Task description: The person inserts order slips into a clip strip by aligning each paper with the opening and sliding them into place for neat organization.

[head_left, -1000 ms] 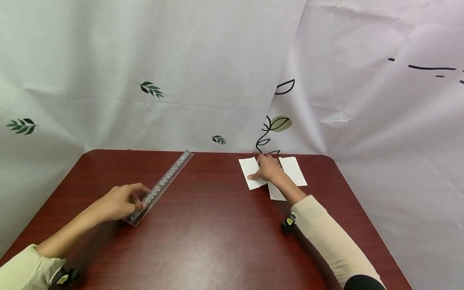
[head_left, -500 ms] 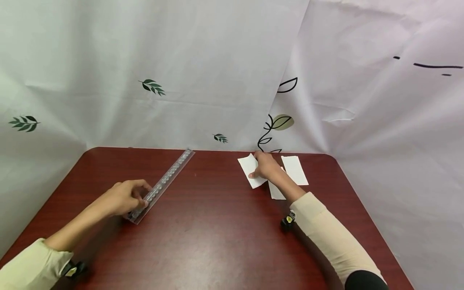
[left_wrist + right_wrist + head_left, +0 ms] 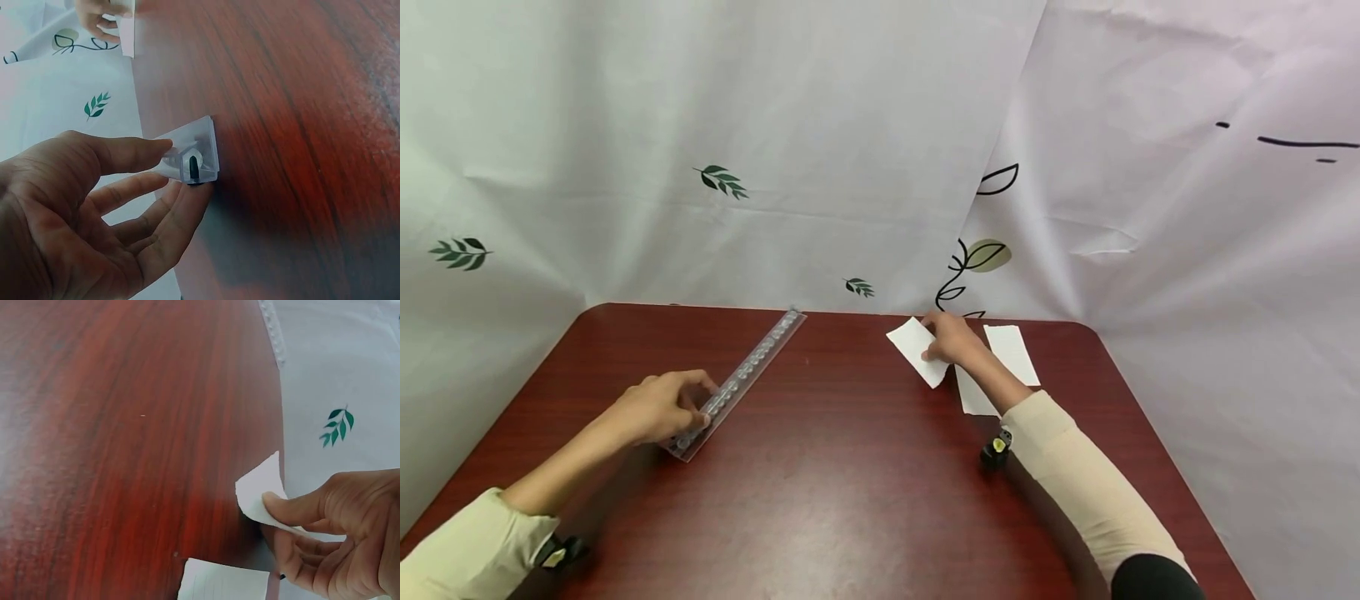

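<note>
A long clear plastic strip with a row of rounded cells [image 3: 748,367] lies slantwise on the left of the table. My left hand [image 3: 651,410] grips its near end, thumb on one side and fingers on the other. In the left wrist view, the end of the strip [image 3: 203,147] shows a small dark pointed shape inside. At the far right, my right hand [image 3: 955,340] pinches a small white paper piece [image 3: 912,343] between thumb and fingers. The right wrist view shows this paper [image 3: 256,490] bent and tilted up from the table.
Two more white paper pieces lie by the right forearm, one farther right [image 3: 1015,357] and one nearer [image 3: 973,397], partly covered by the forearm. The dark red table [image 3: 820,500] ends at a pale, leaf-printed cloth [image 3: 775,167] behind.
The pinched paper has tilted up and shifted slightly left with my right hand. My left hand stays on the strip's near end, almost unmoved.
</note>
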The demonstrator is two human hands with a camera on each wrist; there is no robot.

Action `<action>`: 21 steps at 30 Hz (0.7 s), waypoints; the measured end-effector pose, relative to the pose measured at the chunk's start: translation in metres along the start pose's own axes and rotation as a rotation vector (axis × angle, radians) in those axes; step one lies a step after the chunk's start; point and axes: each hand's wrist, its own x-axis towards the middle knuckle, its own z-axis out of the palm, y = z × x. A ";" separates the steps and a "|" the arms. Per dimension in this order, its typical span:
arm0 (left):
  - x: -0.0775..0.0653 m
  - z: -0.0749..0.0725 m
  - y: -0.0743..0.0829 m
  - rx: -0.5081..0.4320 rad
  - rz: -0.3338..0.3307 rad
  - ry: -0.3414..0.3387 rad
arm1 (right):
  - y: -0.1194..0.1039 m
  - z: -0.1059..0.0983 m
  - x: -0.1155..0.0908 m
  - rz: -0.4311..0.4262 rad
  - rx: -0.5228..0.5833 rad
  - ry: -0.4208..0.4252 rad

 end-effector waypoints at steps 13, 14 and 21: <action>-0.001 0.002 0.001 0.006 0.016 0.017 | -0.065 -0.047 -0.058 -0.053 0.253 -0.032; -0.001 0.002 0.000 0.009 0.017 0.019 | -0.067 -0.046 -0.058 -0.053 0.267 -0.028; 0.000 0.002 0.000 0.009 0.023 0.022 | -0.071 -0.042 -0.057 -0.056 0.366 -0.018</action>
